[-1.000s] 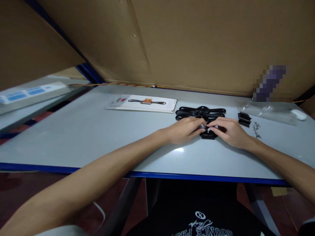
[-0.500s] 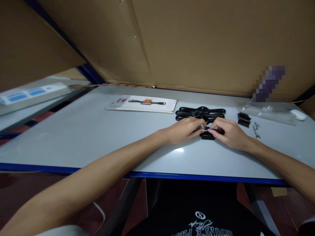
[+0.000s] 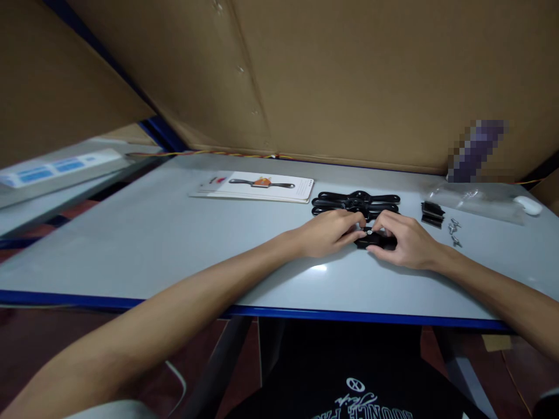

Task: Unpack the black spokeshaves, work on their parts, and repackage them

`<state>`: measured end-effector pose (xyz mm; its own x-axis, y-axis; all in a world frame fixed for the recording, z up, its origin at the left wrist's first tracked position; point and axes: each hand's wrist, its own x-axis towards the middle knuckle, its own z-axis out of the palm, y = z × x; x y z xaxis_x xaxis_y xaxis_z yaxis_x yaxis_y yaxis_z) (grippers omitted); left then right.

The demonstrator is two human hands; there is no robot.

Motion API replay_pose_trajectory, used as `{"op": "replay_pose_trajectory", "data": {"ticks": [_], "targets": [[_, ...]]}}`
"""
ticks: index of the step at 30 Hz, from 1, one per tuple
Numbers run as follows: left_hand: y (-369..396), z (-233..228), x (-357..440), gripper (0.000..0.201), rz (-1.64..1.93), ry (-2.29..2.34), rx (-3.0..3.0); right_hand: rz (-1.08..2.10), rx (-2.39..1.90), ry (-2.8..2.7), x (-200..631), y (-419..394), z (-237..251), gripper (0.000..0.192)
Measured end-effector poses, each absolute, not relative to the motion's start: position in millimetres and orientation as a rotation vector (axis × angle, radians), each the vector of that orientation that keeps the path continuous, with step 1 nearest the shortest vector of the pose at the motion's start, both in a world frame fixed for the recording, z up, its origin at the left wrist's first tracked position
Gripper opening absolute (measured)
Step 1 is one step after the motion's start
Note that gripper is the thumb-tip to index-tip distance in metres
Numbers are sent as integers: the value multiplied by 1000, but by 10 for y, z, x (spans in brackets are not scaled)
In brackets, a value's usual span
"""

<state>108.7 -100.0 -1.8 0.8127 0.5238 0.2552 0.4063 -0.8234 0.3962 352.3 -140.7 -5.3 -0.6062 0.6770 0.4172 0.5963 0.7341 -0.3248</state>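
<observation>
A black spokeshave [image 3: 376, 241] lies on the table in front of me, largely covered by my fingers. At its middle shows a small silver screw [image 3: 369, 232]. My left hand [image 3: 332, 233] is closed on the spokeshave's left part, thumb and index tip beside the screw. From the other side my right hand [image 3: 405, 240] curls over the right part, its index finger near the screw and its thumb at the front edge. Just behind the hands lie several more black spokeshaves [image 3: 357, 201] in a row, handles pointing left and right.
Dark blade pieces [image 3: 432, 213] and several loose silver screws [image 3: 455, 231] lie to the right. Behind them are a clear plastic bag [image 3: 480, 201] and a white rounded object [image 3: 527, 205]. Printed spokeshave cards [image 3: 271, 187] lie at left. A cardboard wall [image 3: 349, 87] closes the back.
My right thumb has moved away from the screw, down to the spokeshave's front edge, leaving the screw head visible. My left hand has stayed nearly still.
</observation>
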Motion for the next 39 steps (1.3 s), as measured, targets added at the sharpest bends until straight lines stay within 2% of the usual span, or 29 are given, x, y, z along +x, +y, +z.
{"op": "replay_pose_trajectory", "data": {"ticks": [7, 18, 28, 39], "targets": [[-1031, 16, 1094, 28, 411, 833, 2754, 20, -1168, -2613, 3527, -1466, 77, 27], [-1089, 36, 1144, 47, 337, 1016, 2817, -148, -1223, -2721, 3526, -1488, 69, 42], [-1036, -30, 1146, 54, 418, 1052, 2716, 22, -1246, -2707, 3515, -1492, 74, 34], [-1039, -12, 1179, 68, 355, 1145, 2696, 85, -1181, -2739, 3522, -1469, 88, 31]]}}
